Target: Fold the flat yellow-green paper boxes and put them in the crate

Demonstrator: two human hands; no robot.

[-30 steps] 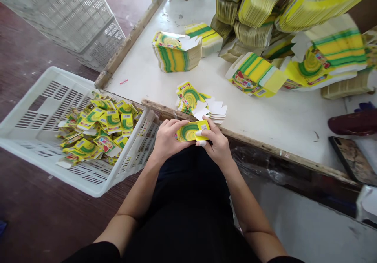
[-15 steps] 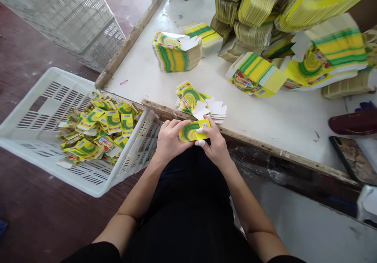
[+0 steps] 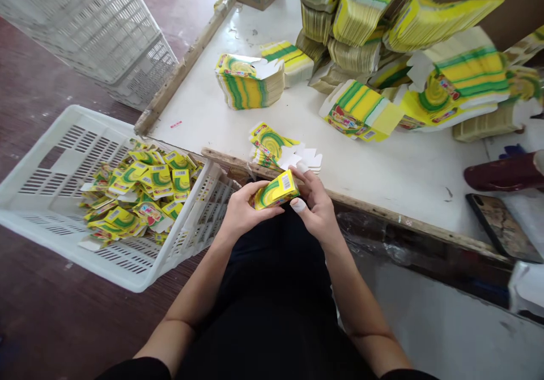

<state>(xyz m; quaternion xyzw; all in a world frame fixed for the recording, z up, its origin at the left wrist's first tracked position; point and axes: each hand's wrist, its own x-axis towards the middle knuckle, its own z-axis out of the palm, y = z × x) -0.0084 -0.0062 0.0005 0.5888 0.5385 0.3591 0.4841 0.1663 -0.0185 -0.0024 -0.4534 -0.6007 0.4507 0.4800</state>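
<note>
A small yellow-and-green carton (image 3: 276, 190), folded into box shape, is held over the table's front edge, its barcode end turned to the right. My left hand (image 3: 245, 209) grips the carton's left part between thumb and fingers. At the barcode end, my right hand (image 3: 315, 203) has its curled fingers against the far side and its white-wrapped thumb by the near corner. Just beyond my hands, several flat carton blanks (image 3: 272, 142) lie fanned on the table, white flaps toward the right.
To the left, a white plastic crate (image 3: 147, 281) holds many folded cartons. Stacks of carton blanks (image 3: 250, 88) stand on the white table (image 3: 187, 105), piled high at back right. A phone (image 3: 504, 224) and a dark red case (image 3: 501, 173) lie at the right. More crates (image 3: 97, 34) stand upper left.
The carton has tilted, so its barcode end now faces up and right with the end closed. My right thumb has shifted off the flap to the carton's near corner.
</note>
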